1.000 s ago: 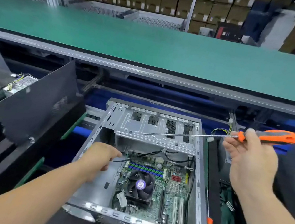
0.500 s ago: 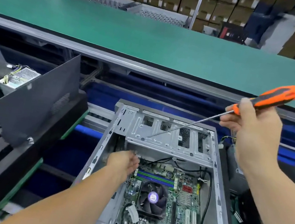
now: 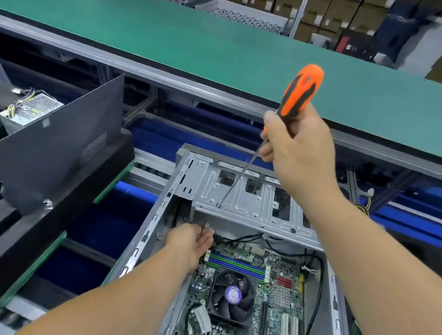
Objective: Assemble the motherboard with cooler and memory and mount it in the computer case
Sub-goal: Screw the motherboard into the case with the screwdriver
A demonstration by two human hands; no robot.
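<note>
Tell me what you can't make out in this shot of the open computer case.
Head view only:
- Left hand fingertips: tucked under the silver metal drive cage, so any screw is hidden.
- Orange-and-black screwdriver tip: too small to tell whether it touches the cage.
- Green motherboard near edge: behind the case's front rail.

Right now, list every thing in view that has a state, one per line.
computer case: side open, lying flat.
motherboard: seated inside the case.
cooler: on the board, fan not visibly spinning.
screwdriver: held nearly upright, tip over the drive cage.
right hand: grips the screwdriver.
left hand: fingers relaxed, at the board's far left corner.
</note>
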